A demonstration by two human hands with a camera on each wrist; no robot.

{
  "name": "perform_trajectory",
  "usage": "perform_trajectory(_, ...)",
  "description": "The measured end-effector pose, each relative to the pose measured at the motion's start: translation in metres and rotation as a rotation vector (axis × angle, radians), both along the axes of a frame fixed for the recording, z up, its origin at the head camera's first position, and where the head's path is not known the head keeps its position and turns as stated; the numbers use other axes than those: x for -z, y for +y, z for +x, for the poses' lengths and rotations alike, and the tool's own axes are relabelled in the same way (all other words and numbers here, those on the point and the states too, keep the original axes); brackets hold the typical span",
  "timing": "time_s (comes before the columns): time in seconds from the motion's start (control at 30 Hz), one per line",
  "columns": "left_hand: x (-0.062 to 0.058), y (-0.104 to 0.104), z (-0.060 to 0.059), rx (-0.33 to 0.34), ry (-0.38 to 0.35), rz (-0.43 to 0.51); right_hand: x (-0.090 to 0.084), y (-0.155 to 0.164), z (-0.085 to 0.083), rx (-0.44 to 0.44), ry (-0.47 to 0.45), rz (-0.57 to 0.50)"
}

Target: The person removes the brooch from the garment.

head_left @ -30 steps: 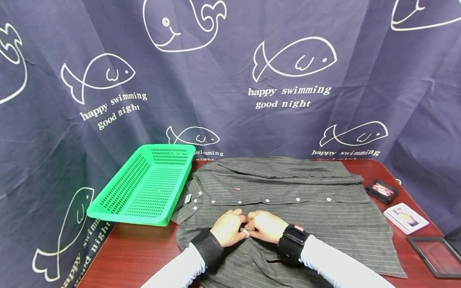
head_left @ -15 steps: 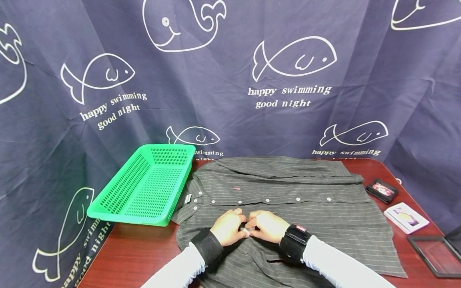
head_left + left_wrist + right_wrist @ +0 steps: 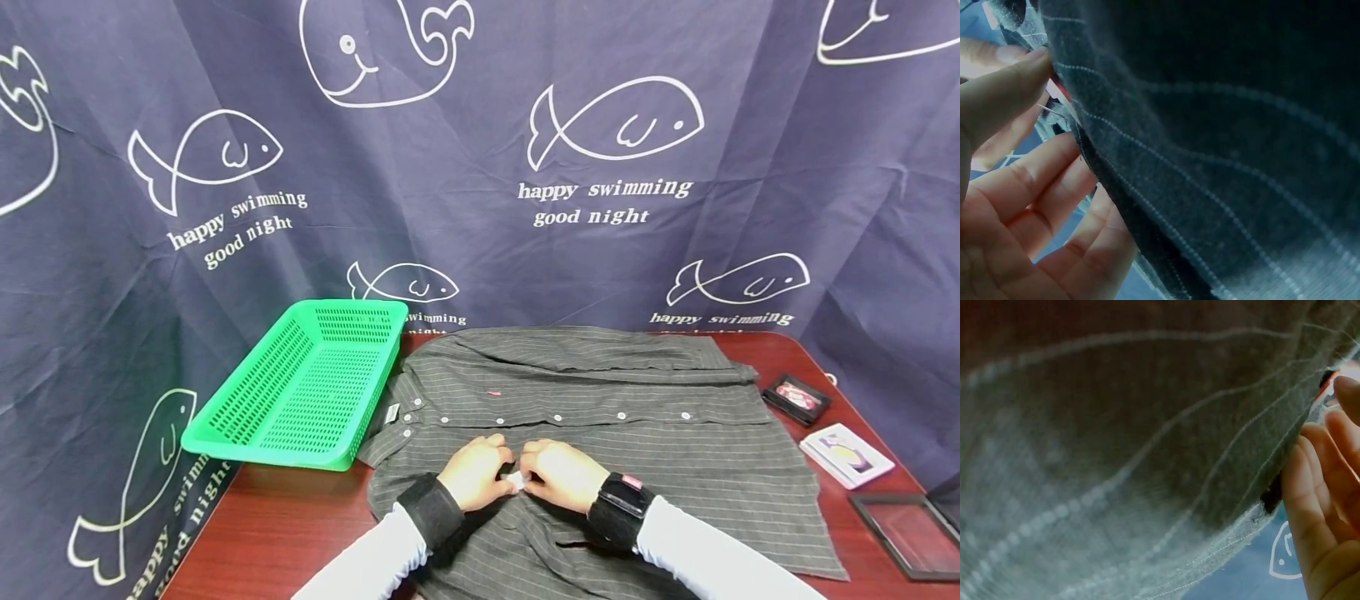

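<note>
A dark grey shirt (image 3: 697, 475) with thin white stripes lies across the table, collar to the left, its row of white buttons running sideways. My left hand (image 3: 474, 477) pinches cloth at the shirt's near half; in the left wrist view its thumb presses the cloth edge and the other fingers lie behind it. Close beside it, my right hand (image 3: 564, 475) has its fingers bent at the same gathered cloth. A small white piece (image 3: 516, 481) shows between the two hands; what it is I cannot tell. The right wrist view shows that hand's fingers (image 3: 1310, 500) along the cloth edge.
A green plastic basket (image 3: 352, 454) stands at the table's left, next to the collar. Along the right side lie a black cassette-like case (image 3: 797, 398), a white box with a printed picture (image 3: 847, 455) and a dark-framed clear case (image 3: 911, 535). A patterned curtain (image 3: 480, 167) hangs behind.
My right hand has shifted slightly to the right, widening the gap between the hands. More of the small white piece shows there. The left hand stays about where it was.
</note>
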State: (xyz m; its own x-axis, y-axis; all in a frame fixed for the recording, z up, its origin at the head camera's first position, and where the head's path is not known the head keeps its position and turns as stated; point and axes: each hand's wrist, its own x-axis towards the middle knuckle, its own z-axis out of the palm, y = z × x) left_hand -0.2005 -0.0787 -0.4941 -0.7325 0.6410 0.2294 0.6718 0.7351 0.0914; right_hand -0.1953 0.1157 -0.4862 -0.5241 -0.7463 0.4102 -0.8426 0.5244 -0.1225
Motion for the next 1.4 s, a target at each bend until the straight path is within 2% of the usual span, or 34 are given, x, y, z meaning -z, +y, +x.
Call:
perform_trajectory(0.33,-0.0007,-0.0003,-0.0007,0.011,-0.003,-0.009,0.0036,-0.003,0.0052,0.03,0.132,0.072)
perform_trajectory(0.47,-0.0022,-0.0005,-0.0008,0.014,-0.007,-0.006,0.0039,-0.0042,0.006,0.034,0.156,0.106)
perform_trajectory(0.8,-0.0018,-0.0011,-0.0014,-0.007,-0.037,0.002,0.0016,-0.0038,0.0064,0.012,0.246,0.094)
perform_trajectory(1.17,-0.0013,-0.002,0.0019,-0.028,-0.056,0.026,0.0022,-0.001,0.0053,0.012,0.222,0.087)
perform_trajectory(1.4,0.0013,-0.0024,0.0022,-0.021,-0.057,0.041,0.0056,0.0,0.0039,-0.002,0.211,0.03)
